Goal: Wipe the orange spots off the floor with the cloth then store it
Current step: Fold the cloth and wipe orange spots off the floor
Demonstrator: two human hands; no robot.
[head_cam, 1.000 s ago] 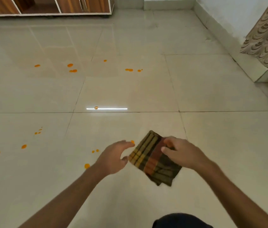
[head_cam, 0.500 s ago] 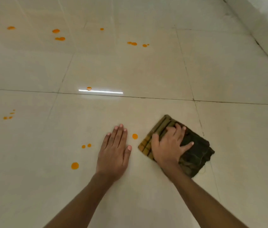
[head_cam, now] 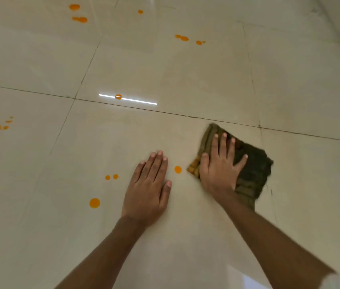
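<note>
A person's right hand (head_cam: pixel 219 167) presses flat, fingers spread, on a folded striped cloth (head_cam: pixel 250 167) lying on the pale tiled floor (head_cam: pixel 185 80), its grip open rather than closed around the fabric; half a second earlier the same hand sat on the cloth in much the same pose, while a second ago both hands held the cloth up in the air. The left hand (head_cam: pixel 148 184) lies palm down on bare tile just beside it, grip open and holding nothing, as it did half a second before. The camera has come closer and tilted since then, so the wall and curtain are gone from view. One orange spot (head_cam: pixel 178 169) sits between the two hands, just clear of the cloth's near corner, unwiped. Other spots show around it: a pair (head_cam: pixel 111 177) and one larger drop (head_cam: pixel 94 203) left of the left hand, one (head_cam: pixel 118 97) crossing a bright strip of reflected light (head_cam: pixel 140 100), and about a dozen more scattered in clusters toward the far and left tiles. One cloth and two hands are in view.
</note>
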